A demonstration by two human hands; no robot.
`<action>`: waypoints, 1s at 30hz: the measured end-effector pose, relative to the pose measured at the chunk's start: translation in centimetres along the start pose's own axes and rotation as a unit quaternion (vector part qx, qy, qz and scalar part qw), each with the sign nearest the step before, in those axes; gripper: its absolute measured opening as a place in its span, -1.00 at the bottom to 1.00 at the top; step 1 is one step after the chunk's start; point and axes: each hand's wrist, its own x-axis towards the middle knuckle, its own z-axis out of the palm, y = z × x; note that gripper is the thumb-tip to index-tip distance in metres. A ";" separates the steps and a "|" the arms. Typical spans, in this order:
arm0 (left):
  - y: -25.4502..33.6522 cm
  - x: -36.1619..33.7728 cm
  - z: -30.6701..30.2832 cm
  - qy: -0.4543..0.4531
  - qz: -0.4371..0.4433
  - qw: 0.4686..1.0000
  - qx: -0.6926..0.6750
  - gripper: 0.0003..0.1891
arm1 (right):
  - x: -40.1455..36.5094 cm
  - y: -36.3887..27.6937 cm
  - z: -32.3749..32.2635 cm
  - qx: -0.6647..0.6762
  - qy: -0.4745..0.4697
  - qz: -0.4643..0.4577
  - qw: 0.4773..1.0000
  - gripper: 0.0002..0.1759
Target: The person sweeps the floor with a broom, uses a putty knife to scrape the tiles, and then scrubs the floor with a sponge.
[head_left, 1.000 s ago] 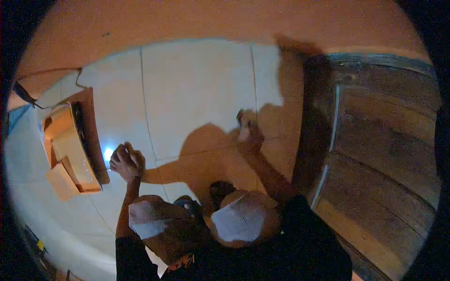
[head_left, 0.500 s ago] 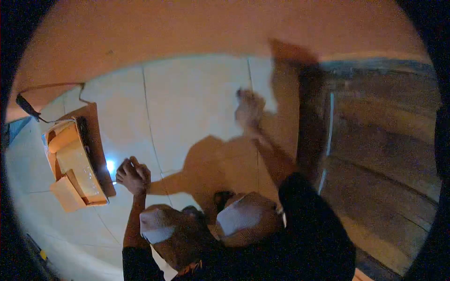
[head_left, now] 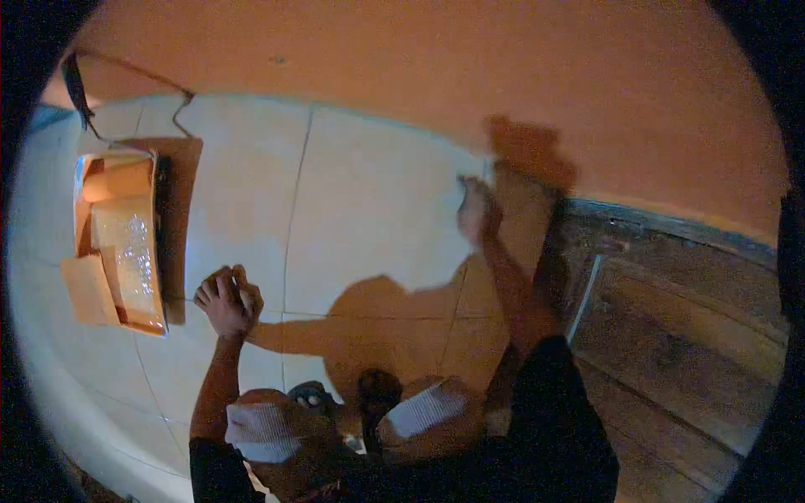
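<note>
My left hand hovers over the tiled floor in front of my left knee, its fingers curled in. Whatever it may hold is hidden. To its left lies a paint tray coated with wet orange paint. An orange roller rests in the tray's far end, its dark handle leaning up by the wall. An orange-stained flat piece lies across the tray's near corner. My right hand reaches out near the foot of the orange wall. Its fingers look closed around something small and dark, too blurred to name.
A panelled wooden door stands at the right, beside my right arm. My two bent knees with pale ribbed patches are at the bottom, a sandalled foot between them. Shadows of my body and arms fall on the floor tiles.
My view has turned, so the tray and wall sit differently. My right hand is closer to the wall's base. A bright glare beside my left hand is gone.
</note>
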 end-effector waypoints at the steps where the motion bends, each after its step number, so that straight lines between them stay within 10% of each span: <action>1: -0.1 -0.2 0.3 -0.001 0.015 1.000 0.011 -0.44 | 2.2 1.3 0.1 -0.028 -0.017 0.017 0.999 -0.64; 6: 1.1 0.9 -0.8 0.033 0.028 0.999 -0.020 -0.52 | -1.2 0.5 -0.4 -0.085 -0.140 0.130 0.978 -0.62; 14: -0.3 0.3 0.2 0.018 0.025 0.999 -0.010 -0.54 | -22.7 -10.4 -5.7 0.025 -0.183 -0.039 0.982 -0.72; 17: 0.1 0.5 0.0 0.011 0.021 1.000 -0.008 -0.55 | -12.9 -8.0 0.3 -0.195 -0.106 -0.116 0.968 -0.56; 20: -0.1 0.2 0.2 0.005 0.011 1.000 -0.010 -0.53 | -5.0 -9.5 -0.8 -0.060 -0.093 -0.073 0.991 -0.58; 24: 0.3 -0.2 0.3 -0.052 0.000 0.996 0.071 -0.48 | -21.2 -12.7 -3.9 0.096 -0.184 0.073 0.975 -0.51; 26: 1.3 0.8 -0.3 -0.027 -0.040 0.999 0.016 -0.47 | -19.3 -8.9 -1.2 -0.087 -0.106 -0.112 0.984 -0.51; 28: 1.3 0.6 -0.7 -0.057 -0.025 0.998 0.016 -0.42 | -12.3 -5.7 2.8 -0.176 -0.035 -0.069 0.981 -0.61; 30: -0.1 -0.2 1.1 -0.031 0.012 0.998 0.056 -0.39 | 1.8 -6.6 1.6 -0.105 -0.157 0.019 0.982 -0.53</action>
